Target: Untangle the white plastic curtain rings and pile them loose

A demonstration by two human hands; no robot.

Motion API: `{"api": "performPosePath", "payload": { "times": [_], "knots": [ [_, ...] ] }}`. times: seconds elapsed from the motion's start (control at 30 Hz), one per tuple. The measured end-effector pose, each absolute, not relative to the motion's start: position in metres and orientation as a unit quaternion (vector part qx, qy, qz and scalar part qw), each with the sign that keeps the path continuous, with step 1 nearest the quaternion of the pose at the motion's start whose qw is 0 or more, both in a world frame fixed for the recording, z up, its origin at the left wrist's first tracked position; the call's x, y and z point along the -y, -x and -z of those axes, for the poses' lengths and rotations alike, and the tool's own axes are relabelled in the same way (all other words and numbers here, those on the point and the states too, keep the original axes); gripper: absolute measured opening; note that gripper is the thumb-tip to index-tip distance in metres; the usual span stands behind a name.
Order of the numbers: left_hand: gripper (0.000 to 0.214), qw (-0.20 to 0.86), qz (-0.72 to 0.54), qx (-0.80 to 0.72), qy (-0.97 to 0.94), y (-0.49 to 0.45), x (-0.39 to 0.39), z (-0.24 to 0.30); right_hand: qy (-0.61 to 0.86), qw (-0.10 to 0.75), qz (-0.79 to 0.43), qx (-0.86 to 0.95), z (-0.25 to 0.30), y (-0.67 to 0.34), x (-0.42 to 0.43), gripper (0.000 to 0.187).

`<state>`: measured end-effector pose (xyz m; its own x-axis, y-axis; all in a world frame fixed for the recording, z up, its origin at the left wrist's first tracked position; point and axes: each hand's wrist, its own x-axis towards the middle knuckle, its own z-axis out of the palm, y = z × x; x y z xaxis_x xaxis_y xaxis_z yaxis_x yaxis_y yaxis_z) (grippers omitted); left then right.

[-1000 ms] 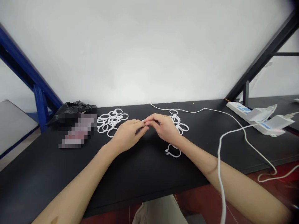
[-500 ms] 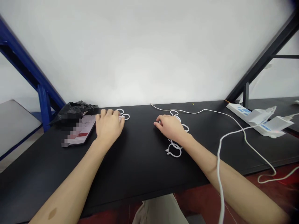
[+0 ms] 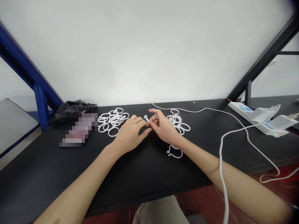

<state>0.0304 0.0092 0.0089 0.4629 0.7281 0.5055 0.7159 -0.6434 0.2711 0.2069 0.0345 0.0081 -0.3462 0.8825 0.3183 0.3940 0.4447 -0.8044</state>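
Knees: the person's trousers (image 3: pixel 161 211) are showing just under the near edge of the counter (image 3: pixel 140 174).
Cable: a white cable (image 3: pixel 220 161) is trailing across the right forearm, running over the counter toward the far edge.
Loose ring: one white ring (image 3: pixel 174 152) is lying flat on the counter, just beside the right wrist.
Left hand: the left hand (image 3: pixel 130 135) is hovering low at mid counter, its fingers (image 3: pixel 143 124) closing together on a small white ring (image 3: pixel 146 118).
Right hand: the right hand (image 3: pixel 164 127) is meeting the left, fingertips touching; its fingers (image 3: pixel 155 119) are pinching the same small ring from the other side, the forefinger stretching out straight.
Small ring: it is sitting between the two sets of fingertips, its end sticking up just above them, over the bare counter between the two piles.
Left pile: a heap of white rings (image 3: pixel 113 121) is lying just beyond the left hand.
Right pile: more white rings (image 3: pixel 178 121) are lying behind the right hand, partly hidden by it.
Phone: a blurred phone (image 3: pixel 78 130) is resting left of the left pile, with a black bag (image 3: pixel 72 109) behind it.
Power strip: a white strip (image 3: pixel 257 116) with chargers is sitting far right.
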Motion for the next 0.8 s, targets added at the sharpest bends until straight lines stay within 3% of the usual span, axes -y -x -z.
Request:
{"api": "performPosePath", "payload": {
  "times": [0.1,0.27,0.47,0.6,0.8],
  "knots": [
    [0.019,0.000,-0.321,-0.432,-0.843,-0.028,-0.011,-0.009,0.398,0.429,-0.423,0.692,-0.014,-0.205,-0.033,0.049],
    [0.016,-0.006,-0.317,-0.417,-0.852,-0.027,-0.014,-0.008,0.377,0.423,-0.499,0.656,-0.018,-0.204,-0.033,0.022],
    [0.018,0.016,-0.266,-0.417,-0.869,-0.029,-0.010,-0.012,0.418,0.435,-0.410,0.685,-0.010,-0.207,-0.040,0.034],
    [0.019,0.021,-0.280,-0.424,-0.861,-0.030,-0.009,-0.013,0.427,0.404,-0.420,0.692,-0.013,-0.211,-0.043,0.030],
    [0.020,0.034,-0.280,-0.430,-0.858,-0.030,-0.006,-0.013,0.417,0.430,-0.411,0.687,-0.018,-0.210,-0.039,0.029]
  ]
}}
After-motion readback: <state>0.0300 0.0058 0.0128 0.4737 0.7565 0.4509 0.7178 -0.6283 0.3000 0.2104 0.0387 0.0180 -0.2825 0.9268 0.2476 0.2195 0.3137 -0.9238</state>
